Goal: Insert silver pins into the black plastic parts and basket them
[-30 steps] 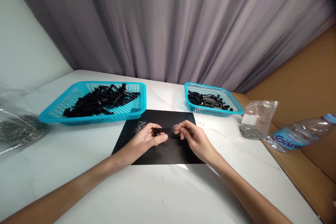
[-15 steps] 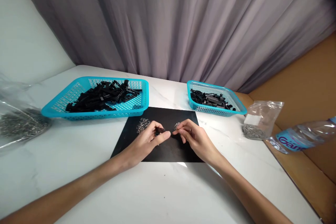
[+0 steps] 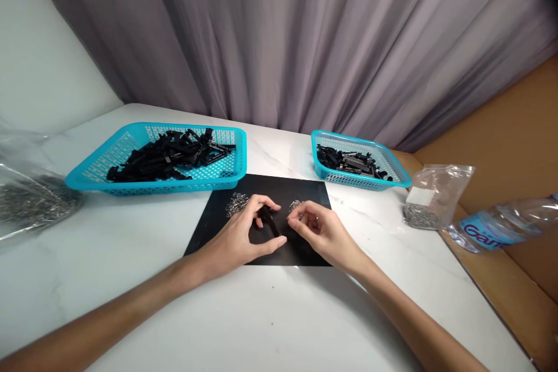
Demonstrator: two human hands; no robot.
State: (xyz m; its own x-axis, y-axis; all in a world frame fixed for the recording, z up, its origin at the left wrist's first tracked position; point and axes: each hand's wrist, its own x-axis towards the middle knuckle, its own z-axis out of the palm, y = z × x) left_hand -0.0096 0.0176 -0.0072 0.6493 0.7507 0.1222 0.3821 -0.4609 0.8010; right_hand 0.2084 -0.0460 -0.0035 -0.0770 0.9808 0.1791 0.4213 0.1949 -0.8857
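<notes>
My left hand (image 3: 244, 231) holds a slim black plastic part (image 3: 270, 222) between thumb and fingers, above a black mat (image 3: 285, 253). Close by on the right, my right hand (image 3: 318, 229) is pinched, its thumb and index fingertips pressed together; anything between them is too small to make out. A pile of small shiny metal pieces (image 3: 236, 204) lies on the mat beyond my left hand. Partly hidden behind my right fingers is a smaller heap of metal pieces (image 3: 296, 205).
Two blue baskets, a larger one (image 3: 174, 187) at left and a smaller one (image 3: 361, 182) at right, hold black parts. Plastic bags of metal pieces stand at far left (image 3: 39, 203) and right (image 3: 422, 215). A water bottle (image 3: 501, 224) lies at the right edge.
My left thumb and fingers have spread wider, and the black part now shows lengthwise between them. My right fingers have curled in more tightly, slightly lower.
</notes>
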